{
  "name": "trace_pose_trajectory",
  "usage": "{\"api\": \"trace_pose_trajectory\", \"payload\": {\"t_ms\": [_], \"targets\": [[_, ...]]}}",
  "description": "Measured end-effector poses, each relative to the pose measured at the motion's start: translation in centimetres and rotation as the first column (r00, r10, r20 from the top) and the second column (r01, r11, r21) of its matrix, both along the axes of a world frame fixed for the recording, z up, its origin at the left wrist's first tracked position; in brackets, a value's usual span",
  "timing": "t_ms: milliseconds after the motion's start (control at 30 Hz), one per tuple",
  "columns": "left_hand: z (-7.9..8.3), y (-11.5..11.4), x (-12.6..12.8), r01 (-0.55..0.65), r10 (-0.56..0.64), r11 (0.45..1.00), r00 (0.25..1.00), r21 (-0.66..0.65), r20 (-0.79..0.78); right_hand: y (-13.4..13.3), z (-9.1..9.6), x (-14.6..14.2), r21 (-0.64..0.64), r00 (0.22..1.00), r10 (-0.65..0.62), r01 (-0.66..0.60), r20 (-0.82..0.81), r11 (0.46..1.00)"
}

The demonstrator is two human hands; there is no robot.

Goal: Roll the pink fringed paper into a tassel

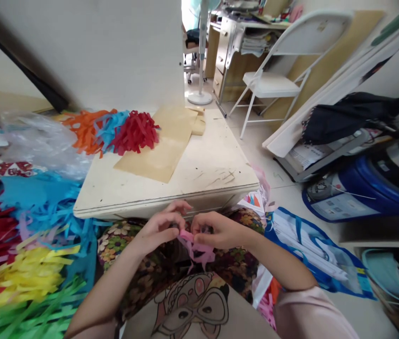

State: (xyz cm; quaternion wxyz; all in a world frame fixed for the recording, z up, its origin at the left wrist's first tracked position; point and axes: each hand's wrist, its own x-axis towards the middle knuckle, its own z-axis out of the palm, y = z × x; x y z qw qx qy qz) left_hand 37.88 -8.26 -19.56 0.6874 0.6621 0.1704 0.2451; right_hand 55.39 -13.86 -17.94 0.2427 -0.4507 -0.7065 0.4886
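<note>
A small bundle of pink fringed paper strips [204,254] is held between both hands over the lap, its loose ends hanging down. My left hand [166,226] pinches the rolled end of the strips with thumb and fingers. From the other side my right hand [216,230] grips the same bundle, fingers curled around it. On the white table [142,188] just beyond lie red [137,132], blue [109,129] and orange [88,127] paper tassels in a row. A sheet of brown paper [166,155] lies partly under the red one.
Fringed sheets in blue [44,193], yellow [29,273] and green [36,310] are heaped at left, beside clear plastic [44,141]. To the right are a blue bag of white sheets [305,245], a blue barrel [369,183] and a white folding chair [273,84].
</note>
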Motion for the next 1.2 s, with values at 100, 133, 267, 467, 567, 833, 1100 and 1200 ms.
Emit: {"api": "trace_pose_trajectory", "payload": {"t_ms": [100, 133, 267, 467, 567, 833, 1100, 1200], "targets": [[1.1, 0.2, -0.5, 0.138, -0.118, 0.985, 0.977, 0.106, -0.177, -0.3, 0.4, 0.4, -0.056, 0.989, 0.086, -0.080, 0.122, 0.995], [1.3, 0.1, -0.5, 0.172, -0.143, 0.979, 0.963, 0.113, -0.228, -0.4, 0.6, 0.5, -0.060, 0.979, 0.118, -0.110, 0.166, 0.992], [1.3, -0.5, -0.1, 0.265, -0.241, 0.964, 0.900, 0.017, -0.365, -0.8, 1.3, 0.8, -0.060, 0.911, 0.243, -0.237, 0.333, 0.970], [0.0, -1.5, 0.1, 0.292, -0.458, 0.872, 0.770, -0.392, -0.444, -1.7, 1.2, 0.4, -0.004, 0.789, 0.299, -0.352, 0.537, 0.936], [-0.3, -2.3, 0.0, 0.258, -0.466, 0.859, 0.753, -0.442, -0.464, -2.3, 1.0, -0.1, -0.021, 0.730, 0.341, -0.409, 0.593, 0.912], [-0.6, -3.4, -0.9, 0.156, -0.270, 0.954, 0.817, -0.256, -0.510, -3.1, 0.8, -0.9, 0.001, 0.706, 0.290, -0.381, 0.646, 0.925], [0.2, -3.8, -1.9, 0.157, -0.120, 0.987, 0.836, 0.024, -0.535, -1.9, 0.6, -1.8, -0.007, 0.684, 0.362, -0.463, 0.633, 0.886], [0.5, -3.9, -2.3, 0.220, -0.096, 0.964, 0.817, 0.152, -0.569, -0.9, 0.7, -2.2, -0.033, 0.664, 0.496, -0.580, 0.560, 0.814]]}}
